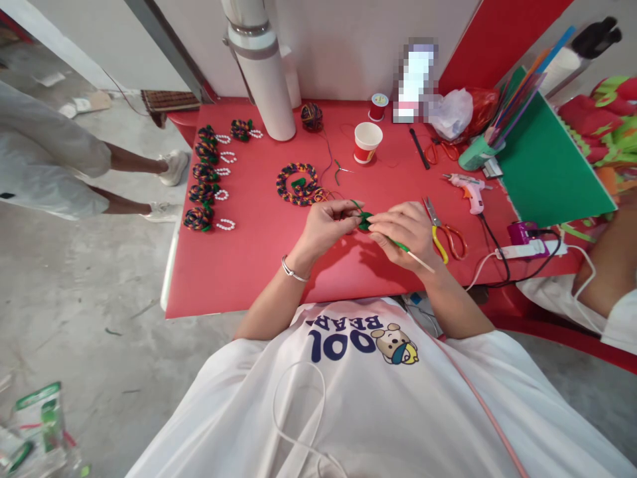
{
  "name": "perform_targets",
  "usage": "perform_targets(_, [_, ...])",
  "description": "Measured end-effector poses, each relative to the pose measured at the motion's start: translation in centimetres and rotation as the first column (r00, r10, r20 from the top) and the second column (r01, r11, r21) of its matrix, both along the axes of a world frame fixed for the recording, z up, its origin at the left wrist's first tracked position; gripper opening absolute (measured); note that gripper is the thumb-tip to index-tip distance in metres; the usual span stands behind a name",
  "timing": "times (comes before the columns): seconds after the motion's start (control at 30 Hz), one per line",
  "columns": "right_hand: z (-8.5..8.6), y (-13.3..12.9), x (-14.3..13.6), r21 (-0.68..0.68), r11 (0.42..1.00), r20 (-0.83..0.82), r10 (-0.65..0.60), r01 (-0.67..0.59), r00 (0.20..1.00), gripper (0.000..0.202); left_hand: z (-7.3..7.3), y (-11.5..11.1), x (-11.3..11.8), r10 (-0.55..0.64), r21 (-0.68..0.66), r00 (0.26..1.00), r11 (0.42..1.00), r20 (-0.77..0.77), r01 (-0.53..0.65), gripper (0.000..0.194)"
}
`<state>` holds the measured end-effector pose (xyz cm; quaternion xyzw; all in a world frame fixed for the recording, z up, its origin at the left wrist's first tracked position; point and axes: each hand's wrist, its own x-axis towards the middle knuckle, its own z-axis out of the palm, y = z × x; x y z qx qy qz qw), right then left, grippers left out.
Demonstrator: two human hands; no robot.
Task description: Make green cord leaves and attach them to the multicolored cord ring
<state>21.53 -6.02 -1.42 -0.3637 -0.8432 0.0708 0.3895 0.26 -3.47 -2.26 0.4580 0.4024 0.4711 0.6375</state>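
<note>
Above the red table (pixel 249 265), my left hand (pixel 328 226) and my right hand (pixel 405 232) meet over a small green wrapped piece (pixel 365 222). The left fingers pinch its left side. My right hand grips a thin wooden stick (pixel 415 257) partly wound in green, which pokes out toward the lower right. A silver bangle (pixel 293 271) circles my left wrist. Just beyond the hands lies a multicoloured yarn ring (pixel 300 184) with a green bit inside.
Several yarn rosettes with pearl loops (pixel 204 192) line the table's left side. Scissors (pixel 444 232), a pink glue gun (pixel 470 192), a paper cup (pixel 367 141), a yarn ball (pixel 312 117), a white pipe (pixel 263 73) and a power strip (pixel 527 249) are around. A person's legs (pixel 129 179) stand at left; another person sits at right.
</note>
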Motion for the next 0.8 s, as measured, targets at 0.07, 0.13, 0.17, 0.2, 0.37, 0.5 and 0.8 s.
perform_targets(0.07, [-1.1,-0.5,-0.3,0.047,0.997,0.031,-0.061,0.059,0.998,0.013,0.1,-0.1,0.2,0.017,-0.003,0.999,1.0,0.028,-0.017,0.036])
perform_targets(0.13, [-2.3,-0.9,-0.6,0.08,0.991,0.034,-0.107,0.104,0.994,0.016,0.1,-0.3,0.4,0.03,-0.011,0.999,0.999,0.034,-0.03,0.036])
perform_targets(0.17, [-2.8,-1.0,-0.7,0.096,0.988,0.029,-0.125,0.121,0.992,0.017,0.1,-0.4,0.4,0.038,-0.014,0.999,0.999,0.032,-0.038,0.036])
perform_targets(0.2, [-3.4,-1.2,-0.8,0.112,0.984,0.021,-0.143,0.139,0.99,0.018,0.1,-0.4,0.5,0.05,-0.017,0.998,0.999,0.033,-0.05,0.037])
perform_targets(0.37, [-5.7,-1.1,-1.1,0.114,0.969,-0.097,-0.21,0.22,0.973,0.019,0.1,-0.4,0.6,0.032,-0.138,0.983,0.99,0.183,-0.007,0.042])
perform_targets(0.5, [-5.4,-0.3,-0.9,0.146,0.982,-0.246,-0.082,0.121,0.966,0.018,0.3,0.0,0.1,-0.098,-0.243,0.948,0.954,0.303,0.176,0.044])
perform_targets(0.8, [0.7,0.9,1.7,0.036,0.981,0.03,0.189,-0.19,0.982,0.017,0.6,1.1,-1.2,-0.172,-0.231,0.981,0.955,0.09,0.188,0.036])
